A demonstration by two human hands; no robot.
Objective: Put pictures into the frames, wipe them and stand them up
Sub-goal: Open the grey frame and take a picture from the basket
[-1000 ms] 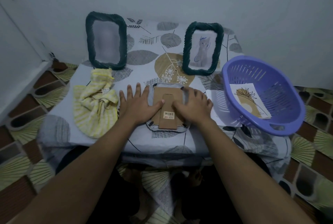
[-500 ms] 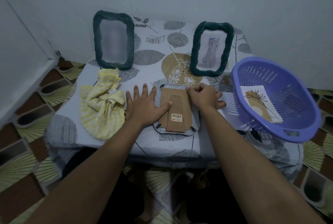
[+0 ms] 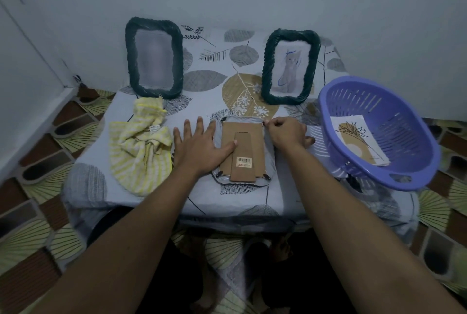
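A picture frame (image 3: 249,134) lies face down near the table's front edge, its brown cardboard back and folded stand up. My left hand (image 3: 197,144) lies flat on its left side, thumb pressing the cardboard. My right hand (image 3: 285,132) has curled fingers pinching the small clip at the frame's top right corner. Two dark green woven frames stand at the back: the left one (image 3: 154,58) with a blurred picture, the right one (image 3: 290,66) with a cat drawing. A yellow striped cloth (image 3: 139,147) lies crumpled at the left.
A purple plastic basket (image 3: 394,109) sits at the table's right edge with a printed plant picture (image 3: 358,139) inside. The low table (image 3: 227,202) wears a leaf-patterned cloth. A wall stands close behind, and patterned floor tiles surround the table.
My right hand has moved from the cardboard back up to the frame's top right corner and curled its fingers on the clip there. My left hand stays pressed on the frame.
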